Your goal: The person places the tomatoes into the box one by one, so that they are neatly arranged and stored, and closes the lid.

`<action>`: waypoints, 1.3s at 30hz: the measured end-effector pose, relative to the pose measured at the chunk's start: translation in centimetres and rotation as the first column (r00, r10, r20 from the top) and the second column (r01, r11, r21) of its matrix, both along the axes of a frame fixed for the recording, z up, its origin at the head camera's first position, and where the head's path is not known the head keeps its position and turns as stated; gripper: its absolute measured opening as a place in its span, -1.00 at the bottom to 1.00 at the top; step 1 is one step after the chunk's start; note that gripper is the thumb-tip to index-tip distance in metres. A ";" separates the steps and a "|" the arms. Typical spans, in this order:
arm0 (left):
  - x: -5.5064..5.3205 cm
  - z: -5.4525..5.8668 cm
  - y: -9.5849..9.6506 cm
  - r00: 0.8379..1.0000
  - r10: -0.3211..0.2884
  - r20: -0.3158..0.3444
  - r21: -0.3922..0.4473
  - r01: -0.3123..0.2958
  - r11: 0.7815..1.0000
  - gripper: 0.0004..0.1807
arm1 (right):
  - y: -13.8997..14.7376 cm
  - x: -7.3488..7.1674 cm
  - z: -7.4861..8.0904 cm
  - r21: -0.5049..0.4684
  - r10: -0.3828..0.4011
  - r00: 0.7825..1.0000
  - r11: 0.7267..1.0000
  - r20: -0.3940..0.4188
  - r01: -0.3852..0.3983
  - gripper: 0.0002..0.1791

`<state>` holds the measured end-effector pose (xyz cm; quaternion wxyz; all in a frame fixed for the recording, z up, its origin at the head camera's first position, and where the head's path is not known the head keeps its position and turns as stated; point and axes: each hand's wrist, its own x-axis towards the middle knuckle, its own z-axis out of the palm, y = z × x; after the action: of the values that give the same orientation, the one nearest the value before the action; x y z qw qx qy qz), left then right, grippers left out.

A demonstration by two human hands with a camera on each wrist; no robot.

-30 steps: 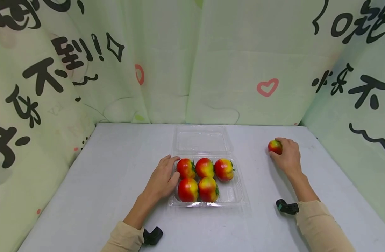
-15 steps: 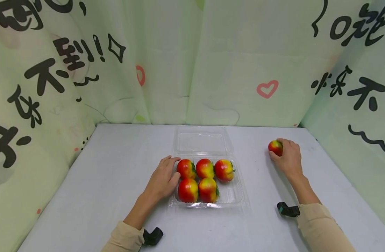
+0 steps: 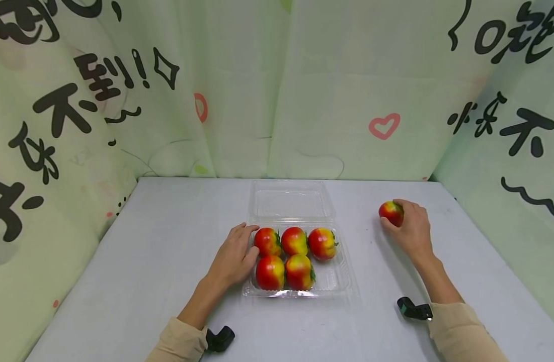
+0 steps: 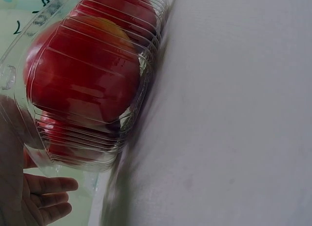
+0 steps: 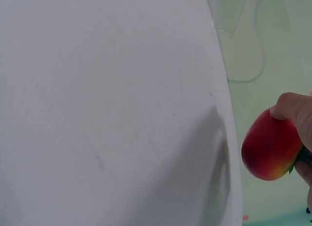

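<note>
In the head view, my right hand grips a round red-and-yellow fruit at the right of the table, thumb on its near side. The right wrist view shows the same fruit with a bit of green leaf by the fingers, and a shadow on the table. My left hand rests along the left rim of a clear plastic clamshell box, its fingers relaxed. Several matching fruits sit in the box in two rows, with a gap at the front right corner. The left wrist view shows a fruit through the ribbed wall.
The box's clear lid lies folded back on the white table. Pale green curtains with black writing hang round the back and sides. A black camera mount sits on each wrist.
My right hand and its fruit have shifted slightly left in the last half second. The left hand, the box and its fruits have stayed in place.
</note>
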<state>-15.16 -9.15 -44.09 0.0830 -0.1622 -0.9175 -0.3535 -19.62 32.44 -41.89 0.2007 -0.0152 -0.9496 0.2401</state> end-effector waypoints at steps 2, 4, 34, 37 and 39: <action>0.0 0.0 0.0 1.000 0.000 0.001 0.000 0.000 1.000 -0.42 | -0.3 0.3 0.1 -0.003 0.003 1.000 1.000 -0.006 -0.003 -0.37; 0.0 0.0 0.0 1.000 -0.001 0.000 0.000 0.001 1.000 -0.42 | -0.5 0.5 0.3 -0.010 0.009 1.000 1.000 -0.013 -0.009 -0.36; 0.1 -0.1 0.0 1.000 0.003 -0.013 -0.006 -0.003 1.000 -0.42 | -4.1 3.7 1.9 0.003 0.111 0.986 0.994 -0.126 -0.112 -0.37; 0.1 -0.1 0.0 1.000 -0.001 -0.016 -0.002 0.001 1.000 -0.43 | -4.4 3.9 2.0 0.008 0.123 0.984 0.992 -0.129 -0.123 -0.37; 0.1 -0.1 0.0 1.000 -0.003 -0.017 -0.001 0.003 1.000 -0.43 | -4.6 4.1 2.1 0.009 0.130 0.982 0.991 -0.133 -0.130 -0.37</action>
<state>-15.09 -9.15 -44.21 0.0903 -0.1668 -0.9167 -0.3517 -15.55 27.86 -39.77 0.2477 0.0632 -0.9331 0.2530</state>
